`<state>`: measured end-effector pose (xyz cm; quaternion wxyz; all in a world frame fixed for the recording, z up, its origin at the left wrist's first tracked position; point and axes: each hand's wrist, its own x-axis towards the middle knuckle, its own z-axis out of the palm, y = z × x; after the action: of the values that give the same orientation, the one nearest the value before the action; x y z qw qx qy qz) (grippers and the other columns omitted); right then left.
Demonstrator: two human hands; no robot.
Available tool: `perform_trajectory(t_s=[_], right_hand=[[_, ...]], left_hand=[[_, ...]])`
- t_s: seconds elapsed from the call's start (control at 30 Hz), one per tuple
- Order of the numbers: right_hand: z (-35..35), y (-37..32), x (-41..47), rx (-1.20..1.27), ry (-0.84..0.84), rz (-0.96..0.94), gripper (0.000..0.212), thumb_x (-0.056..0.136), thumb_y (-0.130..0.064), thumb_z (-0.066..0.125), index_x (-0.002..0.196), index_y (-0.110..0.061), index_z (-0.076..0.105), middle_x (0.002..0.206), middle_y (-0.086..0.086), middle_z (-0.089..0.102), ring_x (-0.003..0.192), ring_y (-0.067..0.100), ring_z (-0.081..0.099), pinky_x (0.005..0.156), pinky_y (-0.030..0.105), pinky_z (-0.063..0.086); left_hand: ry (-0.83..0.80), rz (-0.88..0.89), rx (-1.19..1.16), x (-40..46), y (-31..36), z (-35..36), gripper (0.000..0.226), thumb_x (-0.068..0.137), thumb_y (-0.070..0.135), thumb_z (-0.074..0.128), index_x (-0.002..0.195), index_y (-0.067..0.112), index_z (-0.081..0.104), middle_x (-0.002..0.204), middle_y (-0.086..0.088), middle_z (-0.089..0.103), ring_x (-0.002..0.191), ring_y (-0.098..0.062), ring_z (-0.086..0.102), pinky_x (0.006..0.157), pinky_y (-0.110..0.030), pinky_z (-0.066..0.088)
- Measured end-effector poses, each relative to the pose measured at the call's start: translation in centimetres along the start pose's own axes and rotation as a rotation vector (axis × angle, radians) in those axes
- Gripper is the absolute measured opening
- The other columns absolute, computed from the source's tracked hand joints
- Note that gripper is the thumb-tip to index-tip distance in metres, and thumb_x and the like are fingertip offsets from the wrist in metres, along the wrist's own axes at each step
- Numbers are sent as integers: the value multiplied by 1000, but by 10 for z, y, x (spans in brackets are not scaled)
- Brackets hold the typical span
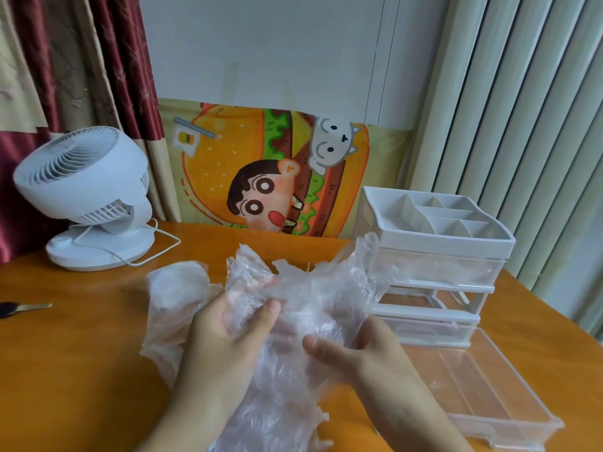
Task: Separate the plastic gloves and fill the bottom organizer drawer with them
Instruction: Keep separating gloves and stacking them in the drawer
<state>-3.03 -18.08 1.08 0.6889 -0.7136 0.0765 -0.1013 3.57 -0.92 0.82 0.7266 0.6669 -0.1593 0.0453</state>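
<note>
A crumpled bunch of clear plastic gloves (303, 288) is held up over the orange table (81, 353), in front of me. My left hand (228, 340) grips the bunch from the left, thumb pressed into the plastic. My right hand (355, 350) pinches it from the right, thumb on top. More clear plastic (176, 288) lies on the table to the left of the hands. The white organizer (434, 256) stands at the right. Its bottom drawer (483, 396), clear and with nothing in it, is pulled out toward me.
A white desk fan (88, 197) with its cord stands at the back left. A key (23, 308) lies near the left edge. A cartoon burger cloth (277, 171) leans against the wall behind. Curtains hang at left and right.
</note>
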Motion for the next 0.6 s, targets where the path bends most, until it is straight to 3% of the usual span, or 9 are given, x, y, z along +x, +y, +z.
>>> perform_trajectory(t_s=[0.1,0.17,0.2,0.3,0.4,0.47,0.6], right_hand=[[3,7,5,-83,104,-110,12,99,-20,73,97,-9,76,80,21,76,72,38,73,71,49,58],[3,8,6,-34,186,-128,23,101,-21,69,85,-6,75,75,20,75,66,37,69,69,47,56],[2,5,5,6,203,-117,26,102,-22,68,84,-4,75,74,20,73,64,36,68,65,45,56],[2,0,1,60,227,-73,34,103,-20,64,77,1,70,68,22,67,56,23,62,50,27,52],[-3,1,3,-1,240,-102,30,101,-18,66,76,0,67,70,24,70,58,28,66,55,32,55],[-6,-1,4,-60,226,-133,34,102,-19,65,74,-1,66,65,21,68,56,34,65,58,40,54],[-10,-3,3,-113,175,-176,38,103,-16,63,69,-1,60,53,14,58,48,23,55,54,30,46]], left_hand=[[1,26,67,0,1,-5,37,85,42,83,120,41,71,120,18,74,120,-6,66,105,-43,52],[-11,-29,87,4,-2,-9,65,74,54,85,133,35,65,130,14,70,128,-14,62,107,-48,52],[-19,-47,73,5,-3,-11,67,73,51,87,134,34,64,131,12,70,127,-16,63,106,-49,52],[-99,-71,86,8,-11,-14,70,68,46,92,132,32,66,130,9,71,125,-18,65,106,-49,52],[-274,-137,8,13,-7,-20,54,65,28,96,115,28,76,117,-2,77,114,-23,72,100,-46,55],[-342,-153,-22,18,0,-26,52,65,29,93,114,27,77,117,-5,77,114,-25,72,103,-50,52],[-335,-163,65,21,7,-31,54,66,22,98,115,22,77,113,2,79,109,-18,74,99,-46,56]])
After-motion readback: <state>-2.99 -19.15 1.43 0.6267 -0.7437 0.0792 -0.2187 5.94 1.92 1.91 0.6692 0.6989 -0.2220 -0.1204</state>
